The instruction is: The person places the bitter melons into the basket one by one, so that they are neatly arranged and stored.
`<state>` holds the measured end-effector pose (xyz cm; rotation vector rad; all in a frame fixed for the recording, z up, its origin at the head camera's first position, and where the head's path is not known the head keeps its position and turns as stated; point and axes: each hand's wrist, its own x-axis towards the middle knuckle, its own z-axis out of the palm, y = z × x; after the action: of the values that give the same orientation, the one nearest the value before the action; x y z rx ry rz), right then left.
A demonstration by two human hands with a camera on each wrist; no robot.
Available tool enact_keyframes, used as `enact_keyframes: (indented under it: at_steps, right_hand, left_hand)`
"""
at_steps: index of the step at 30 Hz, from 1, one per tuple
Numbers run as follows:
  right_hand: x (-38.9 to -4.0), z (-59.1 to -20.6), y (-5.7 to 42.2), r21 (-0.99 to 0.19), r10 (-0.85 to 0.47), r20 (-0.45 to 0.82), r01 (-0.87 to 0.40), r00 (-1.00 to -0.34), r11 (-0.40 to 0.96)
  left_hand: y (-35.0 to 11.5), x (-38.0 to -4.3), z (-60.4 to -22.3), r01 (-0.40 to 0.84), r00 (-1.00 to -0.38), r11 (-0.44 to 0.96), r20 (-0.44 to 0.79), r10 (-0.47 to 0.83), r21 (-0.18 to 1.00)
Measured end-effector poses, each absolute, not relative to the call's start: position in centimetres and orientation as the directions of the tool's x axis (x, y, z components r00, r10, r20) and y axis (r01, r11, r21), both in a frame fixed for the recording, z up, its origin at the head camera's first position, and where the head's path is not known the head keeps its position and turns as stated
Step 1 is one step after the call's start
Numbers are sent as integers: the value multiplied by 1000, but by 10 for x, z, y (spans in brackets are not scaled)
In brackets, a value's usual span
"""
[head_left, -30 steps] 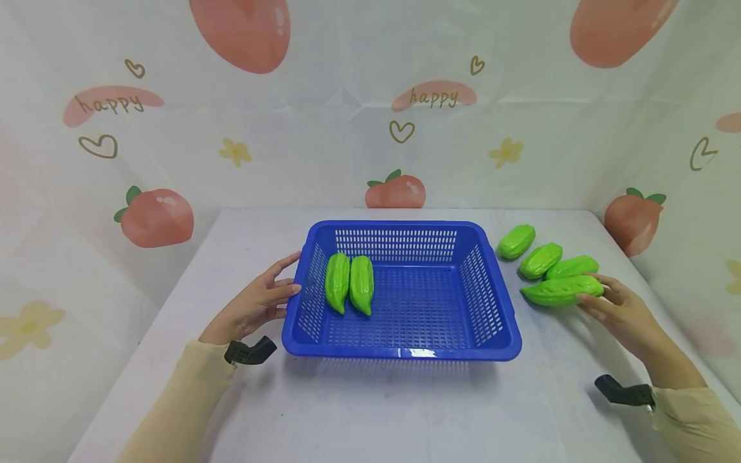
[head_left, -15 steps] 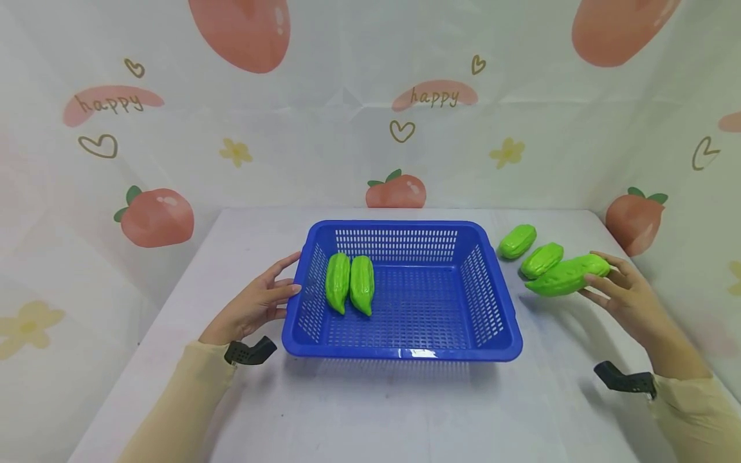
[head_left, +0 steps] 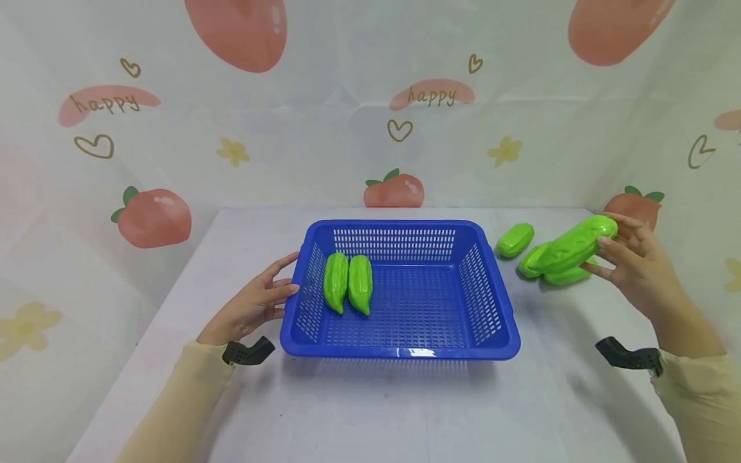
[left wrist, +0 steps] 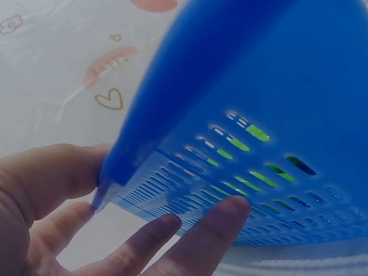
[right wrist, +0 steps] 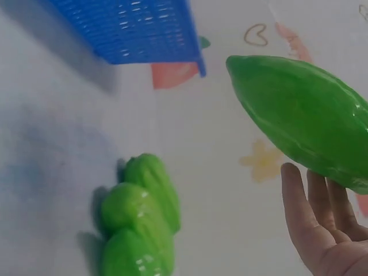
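Note:
In the head view my right hand (head_left: 647, 273) holds a green bitter melon (head_left: 579, 244) by its thick end, raised above the table with its tip slanting down to the left. The right wrist view shows this bitter melon (right wrist: 305, 118) resting along my fingers (right wrist: 299, 207). Beneath and beyond it lie three more bitter melons (head_left: 515, 240), one partly covered. My left hand (head_left: 251, 305) touches the left side of a blue plastic basket (head_left: 399, 353), its straight fingers against the rim and slotted wall (left wrist: 201, 167). Two bitter melons (head_left: 361, 283) lie side by side inside, toward the left.
A white-covered table (head_left: 359, 411) carries everything. Behind it hangs a pale cloth backdrop (head_left: 324, 148) printed with peaches, hearts and flowers, which also covers both sides. The basket's right wall (head_left: 482, 292) stands between its interior and the loose melons.
My right hand has lifted the front bitter melon off the table, raising it up and back and tilting it. The left hand and basket stay in place.

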<state>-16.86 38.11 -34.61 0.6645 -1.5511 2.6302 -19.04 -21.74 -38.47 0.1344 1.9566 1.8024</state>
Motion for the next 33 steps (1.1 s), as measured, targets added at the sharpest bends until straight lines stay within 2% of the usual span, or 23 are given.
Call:
enact_keyframes:
  at_steps: [4,10,17,27,33]
  right_hand:
    - [-175,-328,373,-825,-244,384,-212,-890,-524]
    - [-185,-308,354,-869,-328,365,-192,-871,-456]
    - [-194,-291,318,-937,-363,259,-142,-895,-319]
    - [-210,-280,264,-976,-452,180,-103,-874,-190]
    - [-219,-281,237,-995,-489,83,-44,-868,-91]
  left_hand:
    - [-217,-190,-384,-242,-883,131,-274,380,962]
    - [-217,-190,-384,-246,-886,140,-282,369,959]
    - [-216,-190,-385,-249,-887,144,-285,364,958]
    - [-216,-191,-384,-248,-887,145,-285,363,958]
    - [-217,-191,-384,-246,-889,154,-286,358,957]
